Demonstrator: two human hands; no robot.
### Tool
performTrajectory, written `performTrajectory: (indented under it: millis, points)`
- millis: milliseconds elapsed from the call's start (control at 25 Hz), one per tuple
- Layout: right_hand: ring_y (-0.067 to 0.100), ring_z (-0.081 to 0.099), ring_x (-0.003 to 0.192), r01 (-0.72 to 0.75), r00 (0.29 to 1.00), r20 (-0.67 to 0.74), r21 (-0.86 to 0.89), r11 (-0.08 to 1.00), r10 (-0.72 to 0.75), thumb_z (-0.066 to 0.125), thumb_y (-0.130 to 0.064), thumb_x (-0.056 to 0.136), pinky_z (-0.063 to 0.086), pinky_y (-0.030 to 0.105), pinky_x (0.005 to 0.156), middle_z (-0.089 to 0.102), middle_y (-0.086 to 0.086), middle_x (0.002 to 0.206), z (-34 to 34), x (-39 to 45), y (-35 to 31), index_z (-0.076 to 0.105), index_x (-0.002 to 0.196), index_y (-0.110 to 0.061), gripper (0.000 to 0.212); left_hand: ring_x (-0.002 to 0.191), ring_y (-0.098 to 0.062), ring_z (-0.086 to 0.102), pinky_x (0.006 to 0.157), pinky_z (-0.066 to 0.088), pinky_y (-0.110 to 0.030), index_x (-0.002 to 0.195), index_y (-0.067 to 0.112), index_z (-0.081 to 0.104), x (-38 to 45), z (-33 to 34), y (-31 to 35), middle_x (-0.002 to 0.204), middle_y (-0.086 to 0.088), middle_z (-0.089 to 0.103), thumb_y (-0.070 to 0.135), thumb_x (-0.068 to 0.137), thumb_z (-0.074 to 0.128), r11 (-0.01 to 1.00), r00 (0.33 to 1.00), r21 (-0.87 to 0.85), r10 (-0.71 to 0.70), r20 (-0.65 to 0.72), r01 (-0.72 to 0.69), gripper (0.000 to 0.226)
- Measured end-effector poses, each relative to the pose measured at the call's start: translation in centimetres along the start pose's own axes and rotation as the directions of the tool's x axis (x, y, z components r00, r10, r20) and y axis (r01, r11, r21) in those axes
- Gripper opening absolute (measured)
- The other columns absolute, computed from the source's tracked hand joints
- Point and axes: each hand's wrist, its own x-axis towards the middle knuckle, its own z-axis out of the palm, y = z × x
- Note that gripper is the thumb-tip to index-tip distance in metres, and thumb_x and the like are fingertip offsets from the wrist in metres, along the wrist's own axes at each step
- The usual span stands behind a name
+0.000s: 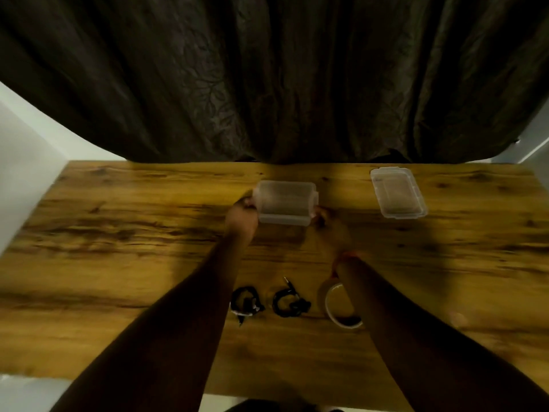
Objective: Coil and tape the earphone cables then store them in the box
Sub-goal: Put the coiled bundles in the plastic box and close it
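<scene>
Clear plastic rectangular box [286, 202] sits far back on the wooden counter [118, 263], the left hand [242, 217] and right hand [328, 224] grasping its two ends. Two coiled black earphone cables [246, 303] [289, 301] lie nearer, beside a clear tape roll [341, 304]. The lid [398, 193] rests far right.

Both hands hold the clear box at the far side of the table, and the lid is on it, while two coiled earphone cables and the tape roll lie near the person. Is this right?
Not quite. The head view shows the lid lying apart on the table, to the right of the box, which is open. The rest holds: the left hand and right hand hold the box, and the two coiled cables and tape roll lie nearer.
</scene>
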Motion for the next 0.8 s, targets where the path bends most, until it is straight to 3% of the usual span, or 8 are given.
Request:
performTrajectory:
  millis: [120,200,280,360,440,560,680,800]
  points:
    - [0.033,0.057,0.114,0.013,0.999,-0.042,-0.056,0.998,-0.016,0.042,-0.032,0.101,0.048,0.036,0.085,0.055,0.011,0.132,2.4,-2.5,-0.4,0.054,0.129,-0.021,0.033,0.100,-0.023,0.061,0.079,0.049,-0.033,0.119,0.018,0.065,-1.2,-1.5,-1.9,0.110,-0.003,0.066,0.029,0.100,0.047,0.958,0.994,0.280,0.087,-0.066,-0.065,0.029]
    - [0.034,0.057,0.113,0.003,0.996,-0.084,-0.073,0.997,-0.009,0.041,-0.030,0.102,0.046,0.029,0.075,0.053,0.012,0.133,2.4,-2.8,-0.8,0.052,0.134,-0.018,0.036,0.110,-0.023,0.061,0.088,0.049,-0.035,0.126,0.023,0.061,-1.6,-2.4,-2.5,0.122,-0.003,0.065,0.037,0.098,0.049,0.963,0.994,0.243,0.110,0.030,-0.114,0.034]
    - [0.029,0.055,0.115,0.037,0.984,-0.163,-0.173,0.984,-0.066,0.044,-0.028,0.100,0.044,0.030,0.080,0.050,0.010,0.135,2.1,-3.1,-0.6,0.054,0.132,-0.019,0.034,0.113,-0.021,0.059,0.094,0.050,-0.039,0.130,0.031,0.057,-2.1,-3.4,-2.6,0.128,0.000,0.062,0.046,0.096,0.046,0.941,0.982,0.286,0.156,0.102,-0.180,0.039]
    - [0.027,0.056,0.113,0.077,0.974,-0.178,-0.317,0.945,-0.139,0.048,-0.024,0.098,0.044,0.031,0.083,0.054,0.009,0.130,1.7,-4.1,-0.5,0.058,0.124,-0.016,0.029,0.107,-0.020,0.061,0.089,0.050,-0.037,0.127,0.020,0.058,-3.5,-5.0,-2.8,0.122,0.000,0.062,0.035,0.097,0.046,0.870,0.960,0.413,0.210,0.184,-0.269,0.035]
    - [0.024,0.059,0.103,0.178,0.978,-0.024,-0.409,0.895,-0.206,0.052,-0.025,0.096,0.046,0.030,0.079,0.059,0.006,0.118,1.9,-6.0,0.3,0.061,0.115,-0.015,0.023,0.093,-0.021,0.064,0.081,0.053,-0.038,0.113,0.012,0.063,-5.5,-7.0,-3.9,0.108,-0.005,0.067,0.025,0.097,0.050,0.732,0.948,0.606,0.200,0.246,-0.312,0.025]
    - [0.023,0.057,0.105,0.258,0.958,0.254,-0.558,0.789,-0.133,0.054,-0.031,0.095,0.049,0.035,0.085,0.056,0.003,0.116,3.1,-8.5,1.8,0.060,0.112,-0.017,0.022,0.089,-0.023,0.064,0.076,0.052,-0.035,0.100,0.012,0.066,-8.2,-9.0,-5.7,0.098,-0.007,0.067,0.026,0.094,0.055,0.519,0.901,0.737,0.234,0.365,-0.433,0.019]
    - [0.028,0.052,0.118,0.264,0.954,0.283,-0.633,0.728,-0.099,0.055,-0.027,0.095,0.049,0.041,0.094,0.054,0.005,0.127,4.1,-9.7,2.4,0.057,0.123,-0.018,0.029,0.108,-0.024,0.056,0.090,0.044,-0.037,0.108,0.016,0.063,-9.5,-7.8,-6.1,0.113,-0.005,0.063,0.032,0.093,0.053,0.334,0.817,0.746,0.233,0.527,-0.576,0.024]
    - [0.027,0.055,0.114,0.244,0.956,0.284,-0.633,0.735,-0.073,0.057,-0.023,0.093,0.049,0.041,0.092,0.059,0.006,0.123,4.7,-9.8,2.3,0.060,0.116,-0.018,0.025,0.131,-0.031,0.039,0.108,0.031,-0.048,0.116,0.017,0.060,-10.0,-5.6,-6.1,0.138,-0.006,0.049,0.039,0.088,0.057,0.149,0.777,0.764,0.074,0.625,-0.628,0.036]
